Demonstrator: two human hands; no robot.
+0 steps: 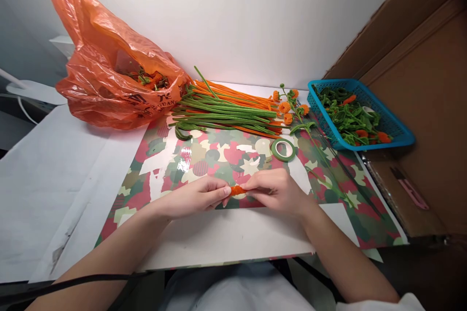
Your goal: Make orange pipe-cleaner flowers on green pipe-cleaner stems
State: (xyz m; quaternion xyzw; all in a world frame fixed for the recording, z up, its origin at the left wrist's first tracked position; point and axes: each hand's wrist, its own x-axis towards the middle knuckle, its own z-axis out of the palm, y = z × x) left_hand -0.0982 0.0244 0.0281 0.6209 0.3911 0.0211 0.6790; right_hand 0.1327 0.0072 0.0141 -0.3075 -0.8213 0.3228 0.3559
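Orange fuzzy pipe-cleaner piece (237, 189) pinched at mid-frame, just below centre, between both hands. Left hand (195, 198) coming in from the lower left, fingertips closed on the piece's left end; right hand (274, 190) from the lower right, fingers curled tight on its right end. Both hands hovering low over a camouflage-patterned sheet (175, 165) in red, green and cream, spread across a white tabletop (54, 180).

Behind the hands, toward upper centre: a bundle of long green and orange pipe cleaners (226, 109) lying flat, ends fanned to the left. Just right of the bundle, small finished orange flowers on green stems (288, 107), stems trailing down toward the right edge of the sheet. Green floral tape roll (283, 149) flat on the sheet, near the right hand but apart from it, nothing between.

Upper left: crumpled orange plastic bag (109, 68), mouth open, more orange and green bits inside. Upper right: blue plastic basket (365, 114) full of green coiled pieces with a few orange ones. Right edge: brown cardboard wall (419, 68), with a pink-handled tool (408, 188) lying on a cardboard ledge below the basket. Dark cord (73, 282) across the lower left, under the left forearm.
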